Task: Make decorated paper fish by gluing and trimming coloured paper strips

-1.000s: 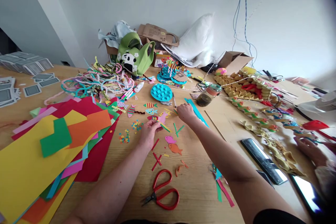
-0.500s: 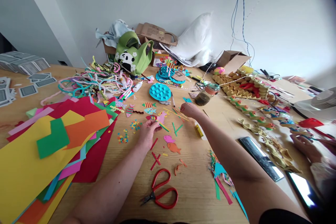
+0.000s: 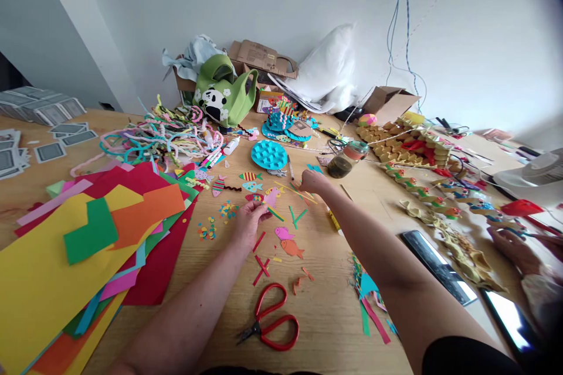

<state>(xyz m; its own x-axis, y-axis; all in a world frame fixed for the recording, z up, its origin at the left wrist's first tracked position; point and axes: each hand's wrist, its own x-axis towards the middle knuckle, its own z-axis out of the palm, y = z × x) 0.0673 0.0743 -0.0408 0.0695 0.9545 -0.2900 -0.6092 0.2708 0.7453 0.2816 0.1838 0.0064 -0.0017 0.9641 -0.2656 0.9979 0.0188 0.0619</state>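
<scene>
My left hand (image 3: pixel 251 220) is closed, with thumb and fingers pinching a pink paper fish (image 3: pixel 271 196). A thin green-and-yellow paper strip (image 3: pixel 276 214) sticks out by its fingertips. Further out, my right hand (image 3: pixel 314 183) has its fingers curled down onto the table beside thin yellow strips (image 3: pixel 308 194); what is in its fingers is hidden. Between the hands lie green strips (image 3: pixel 297 217). Nearer to me are a magenta paper fish (image 3: pixel 284 234), an orange paper fish (image 3: pixel 291 248) and red strips (image 3: pixel 263 266). Striped and dotted paper fish (image 3: pixel 250 176) lie beyond my left hand.
Red-handled scissors (image 3: pixel 275 322) lie in front of me. Coloured paper sheets (image 3: pixel 39 258) and pipe cleaners (image 3: pixel 162 137) are piled on the left. A blue bumpy plate (image 3: pixel 268 155) and a jar (image 3: pixel 347 159) stand ahead. At right are a phone (image 3: pixel 437 266) and another person's hand (image 3: pixel 514 249).
My right forearm has shifted slightly left and covers more of the yellow glue stick. My left hand stays almost still with the pink fish. The view has moved very slightly.
</scene>
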